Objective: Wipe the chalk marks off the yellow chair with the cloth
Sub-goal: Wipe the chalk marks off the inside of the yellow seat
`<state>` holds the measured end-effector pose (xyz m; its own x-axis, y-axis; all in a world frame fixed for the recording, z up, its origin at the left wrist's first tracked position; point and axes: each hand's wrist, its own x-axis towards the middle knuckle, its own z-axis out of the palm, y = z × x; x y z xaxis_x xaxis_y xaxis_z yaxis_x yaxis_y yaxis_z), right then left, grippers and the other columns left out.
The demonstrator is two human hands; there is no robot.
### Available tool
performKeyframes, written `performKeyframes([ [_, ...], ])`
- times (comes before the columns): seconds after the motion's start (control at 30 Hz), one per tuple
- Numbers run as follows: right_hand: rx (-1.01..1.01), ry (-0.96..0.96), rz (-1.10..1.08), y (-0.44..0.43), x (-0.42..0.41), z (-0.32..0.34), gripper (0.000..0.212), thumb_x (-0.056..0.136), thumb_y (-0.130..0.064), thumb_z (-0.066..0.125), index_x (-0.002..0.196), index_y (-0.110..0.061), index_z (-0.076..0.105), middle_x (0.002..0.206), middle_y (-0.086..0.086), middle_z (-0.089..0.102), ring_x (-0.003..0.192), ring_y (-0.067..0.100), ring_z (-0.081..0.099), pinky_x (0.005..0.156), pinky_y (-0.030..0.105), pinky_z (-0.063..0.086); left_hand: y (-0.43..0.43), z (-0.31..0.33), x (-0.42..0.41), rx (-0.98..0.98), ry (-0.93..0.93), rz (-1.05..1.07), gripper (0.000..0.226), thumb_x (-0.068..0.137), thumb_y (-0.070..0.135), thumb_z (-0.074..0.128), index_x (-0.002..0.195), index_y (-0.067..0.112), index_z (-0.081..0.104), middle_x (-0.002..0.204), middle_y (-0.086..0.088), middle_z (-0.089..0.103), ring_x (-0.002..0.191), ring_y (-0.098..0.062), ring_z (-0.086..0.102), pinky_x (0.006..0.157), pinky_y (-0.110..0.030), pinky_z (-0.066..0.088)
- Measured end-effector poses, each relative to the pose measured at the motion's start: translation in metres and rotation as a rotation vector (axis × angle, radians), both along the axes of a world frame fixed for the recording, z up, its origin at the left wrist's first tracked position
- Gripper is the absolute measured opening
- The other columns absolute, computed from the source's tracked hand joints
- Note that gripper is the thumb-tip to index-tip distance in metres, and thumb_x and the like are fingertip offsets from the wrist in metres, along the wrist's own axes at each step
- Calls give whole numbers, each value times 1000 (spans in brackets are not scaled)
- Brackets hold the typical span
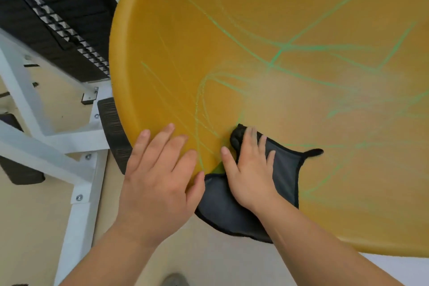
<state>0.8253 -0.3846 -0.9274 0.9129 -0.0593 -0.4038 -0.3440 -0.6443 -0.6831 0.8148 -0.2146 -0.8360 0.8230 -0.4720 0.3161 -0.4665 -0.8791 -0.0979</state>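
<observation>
- Head view: two bare forearms are seen reaching up from the bottom edge, above a blurred grey shoe tip (174, 280) on the pale beige floor (27, 227).
- The left hand (160, 169) is laid flat on the near left rim of the seat, with its fingers straight and spread; nothing is held in it.
- The right hand (250, 169) is pressed palm-down on the dark grey cloth with black edging (222, 209), fingers extended over the fabric, not curled round it, and the thumb stretched out to the left.
- The cloth is spread on the near part of the seat, bunched just beyond the fingertips, and one corner hangs over the seat's near edge.
- The yellow moulded plastic chair (301, 7) fills most of the frame.
- Green chalk marks (281, 51) are scribbled across it, smudged to a haze near the middle.
- A white metal frame (79, 193) is seen to the left.
- Beyond it, a black weight stack (69, 18) is visible.
</observation>
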Motion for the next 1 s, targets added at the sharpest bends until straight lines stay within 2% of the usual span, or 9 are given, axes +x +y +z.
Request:
performKeyframes([
  [0.13,-74,-45,186,-12,13,-13,86,88,-77,6,158,-37,-22,166,0,-33,149,22,-38,120,49,-22,-2,-1,16,39,-97,-32,30,85,39,64,90,11,73,111,-11,69,125,-35,56,110,-57,34],
  [0.3,-199,-160,249,-21,37,-33,74,92,-73,4,155,-46,-25,166,4,-31,151,28,-35,119,54,-22,2,-17,22,-71,-232,-49,35,86,36,63,98,5,75,110,-13,70,115,-37,61,101,-53,42],
  [0.43,-295,-196,240,-30,57,-38,67,96,-70,1,155,-48,-22,167,7,-30,152,32,-32,122,57,-19,3,-13,21,-97,-214,-77,32,85,37,66,93,7,76,108,-10,71,107,-35,65,90,-51,45],
  [0.6,-368,-331,268,-48,95,-52,73,90,-75,-7,157,-48,-17,169,7,-24,155,33,-25,124,58,-13,4,-23,11,-48,-210,-107,34,84,41,65,98,12,76,109,-7,71,109,-34,64,103,-52,38],
  [0.7,-370,-355,333,-52,90,-55,79,86,-76,-10,158,-46,-17,170,8,-22,155,31,-24,125,56,-11,6,-28,6,-32,-192,-130,34,89,41,61,101,14,76,112,-6,71,112,-33,63,105,-52,35],
  [0.83,-317,-329,500,-51,40,-42,76,84,-78,-11,155,-50,-19,168,-3,-28,153,21,-31,126,53,-9,8,-26,3,-65,-165,-139,33,90,40,61,102,13,76,114,-7,70,113,-34,62,104,-53,37],
  [1.0,-120,-200,747,-69,-31,-18,67,90,-76,-4,154,-58,-13,160,-31,-32,145,-3,-37,121,32,-21,7,-30,-1,-78,-156,-138,33,87,43,64,100,16,77,112,-5,71,110,-31,64,107,-53,35],
])
